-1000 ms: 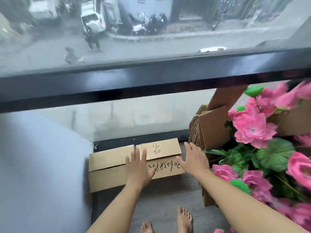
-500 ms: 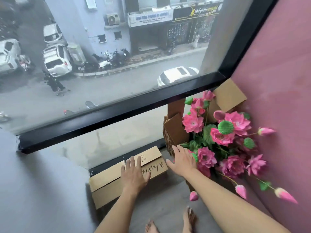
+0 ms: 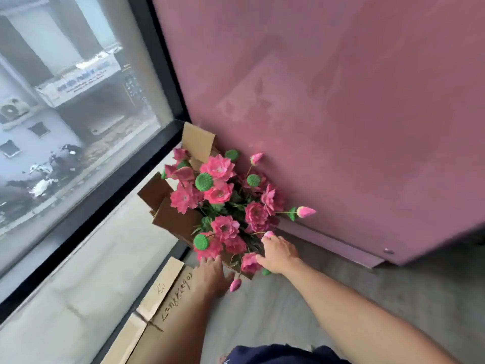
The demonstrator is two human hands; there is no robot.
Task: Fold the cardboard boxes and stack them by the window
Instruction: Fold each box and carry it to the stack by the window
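- Flattened cardboard box (image 3: 157, 298): lies on the grey floor (image 3: 301, 306) along the foot of the window (image 3: 78, 127), its long side parallel to the glass. Handwritten marks show on its upper face.
- Left hand (image 3: 212, 274): palm down, fingers extended and only slightly spread, over the far end of the flattened cardboard box and reaching to the near edge of the open carton. It grasps nothing; whether the fingertips touch the carton cannot be told, since blossoms cover them.
- Right hand (image 3: 278, 254): extended beside the left, fingers loosely spread among the lowest blossoms at the near right corner of the open carton. It holds nothing that can be seen; a firm contact cannot be told.
- Open carton (image 3: 173, 219): brown, flaps raised, standing in the floor corner where the window frame meets the pink wall (image 3: 341, 114).
- Artificial flowers (image 3: 223, 195): pink blooms with green seed heads, filling the open carton and spilling over its rim towards the pink wall and the hands.
- Dark garment (image 3: 275, 354): at the lower edge of the view.
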